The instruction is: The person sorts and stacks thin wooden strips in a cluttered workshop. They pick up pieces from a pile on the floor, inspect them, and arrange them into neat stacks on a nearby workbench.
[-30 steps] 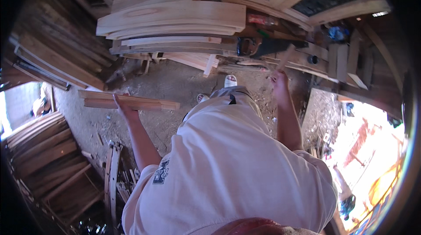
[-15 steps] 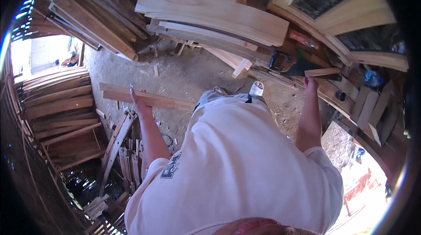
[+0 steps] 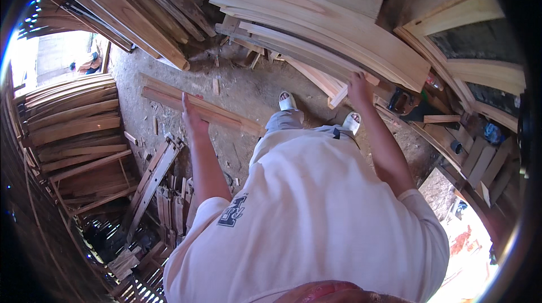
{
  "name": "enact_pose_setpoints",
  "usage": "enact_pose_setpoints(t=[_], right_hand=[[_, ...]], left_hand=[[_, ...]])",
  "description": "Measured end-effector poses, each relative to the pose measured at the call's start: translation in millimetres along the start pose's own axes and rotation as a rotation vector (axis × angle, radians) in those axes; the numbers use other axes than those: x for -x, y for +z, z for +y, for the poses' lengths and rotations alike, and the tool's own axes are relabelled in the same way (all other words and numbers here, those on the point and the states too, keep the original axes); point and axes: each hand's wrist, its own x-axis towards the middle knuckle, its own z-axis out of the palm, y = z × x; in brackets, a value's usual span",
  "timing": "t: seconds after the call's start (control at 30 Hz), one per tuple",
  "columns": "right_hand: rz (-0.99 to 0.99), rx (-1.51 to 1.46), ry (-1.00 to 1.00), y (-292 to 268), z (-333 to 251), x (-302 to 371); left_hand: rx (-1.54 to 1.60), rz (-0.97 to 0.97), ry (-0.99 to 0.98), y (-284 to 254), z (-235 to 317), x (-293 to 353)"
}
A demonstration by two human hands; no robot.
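Observation:
My left hand (image 3: pixel 196 124) is closed on narrow wooden planks (image 3: pixel 226 118), which lie one along the other and slant from far left down to my left side. The thumb rests along the near face; the fingers behind are mostly hidden. My right hand (image 3: pixel 359 88) is raised ahead of me with its fingers curled, and nothing shows in it. It overlaps the end of a small wood strip (image 3: pixel 372 79) by a stack of wide pale boards (image 3: pixel 316 15); whether it touches the strip cannot be told. Right of it lies a dark-handled handsaw (image 3: pixel 402 103).
Stacked planks (image 3: pixel 73 128) fill the left side, and long boards (image 3: pixel 135 9) lean at the upper left. Framed panels (image 3: pixel 480 68) stand at the upper right. Offcuts (image 3: pixel 483 162) lie on the right bench. The dirt floor (image 3: pixel 248 85) is littered with scraps.
My right hand has moved left, from the bench edge toward the wide boards. The view has turned and my feet have stepped. The planks stay in my left hand and slant more.

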Motion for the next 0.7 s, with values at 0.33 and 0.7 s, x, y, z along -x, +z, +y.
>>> enact_pose_setpoints(t=[0.33,0.7], right_hand=[[-0.04,0.3,-0.046,80.4,-41.4,-99.5],[-0.07,0.235,0.03,73.9,-42.8,-104.0]], left_hand=[[-0.132,-0.012,-0.054,-26.6,33.1,-83.0],[-0.111,-0.038,-0.12,-47.1,48.5,-149.8]])
